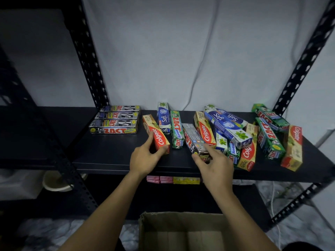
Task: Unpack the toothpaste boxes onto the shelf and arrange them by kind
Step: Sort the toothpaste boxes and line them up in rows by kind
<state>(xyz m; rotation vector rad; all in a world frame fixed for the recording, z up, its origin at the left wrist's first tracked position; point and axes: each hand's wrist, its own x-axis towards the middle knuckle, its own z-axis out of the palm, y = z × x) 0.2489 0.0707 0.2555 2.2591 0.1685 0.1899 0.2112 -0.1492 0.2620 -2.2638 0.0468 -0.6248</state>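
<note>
On the shelf (108, 153), three Zact boxes (116, 120) lie side by side at left, the pile (228, 124) to their right. The carton (181, 219) sits below, before me.

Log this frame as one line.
left hand: grips red Colgate box | right hand: grips silver Zact box | sorted: three silver Zact boxes, shelf left | unsorted: mixed pile, shelf right

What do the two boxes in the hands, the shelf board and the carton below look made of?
Colgate box, in the left hand: printed card, slight sheen.
Silver Zact box, in the right hand: card with a foil-like face; it glints.
Shelf board: matte black, perhaps painted metal or laminate.
Carton: plain brown cardboard, rough raw edge.
</note>
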